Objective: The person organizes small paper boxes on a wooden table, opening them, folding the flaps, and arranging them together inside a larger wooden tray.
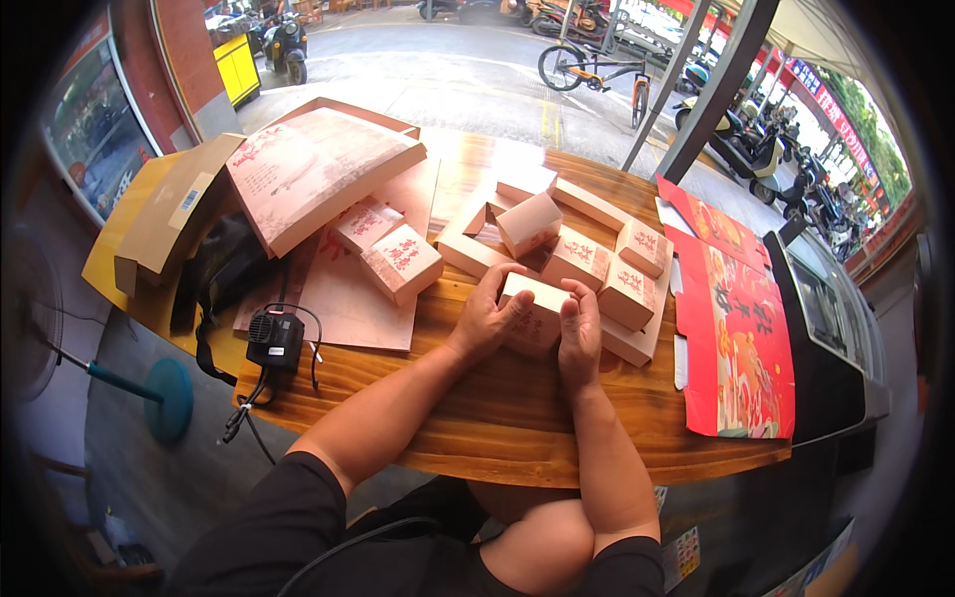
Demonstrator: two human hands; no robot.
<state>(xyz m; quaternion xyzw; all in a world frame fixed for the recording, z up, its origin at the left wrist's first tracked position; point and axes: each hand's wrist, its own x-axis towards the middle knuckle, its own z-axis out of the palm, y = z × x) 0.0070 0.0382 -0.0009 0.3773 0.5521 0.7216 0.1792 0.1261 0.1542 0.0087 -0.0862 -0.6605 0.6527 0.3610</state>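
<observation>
Between my left hand (489,313) and my right hand (580,336) is a small pink cardboard box (536,292), gripped from both sides, with a plain pale face turned up. Just beyond it lies a shallow pink tray (471,255) with a raised rim. Several small printed boxes sit in or on it: a tilted box (528,224), a box near the middle (576,257), one at the right (628,292) and one on the far right rim (643,246). Left of the tray, two more small boxes, a nearer one (403,263) and a farther one (365,224), rest on flat pink card.
A large pink box lid (321,172) leans at the back left, beside a brown carton (175,213) and a black bag (224,261). A black device with cables (274,339) sits at the wooden table's (477,440) left edge. Red printed card sleeves (735,328) lie at right.
</observation>
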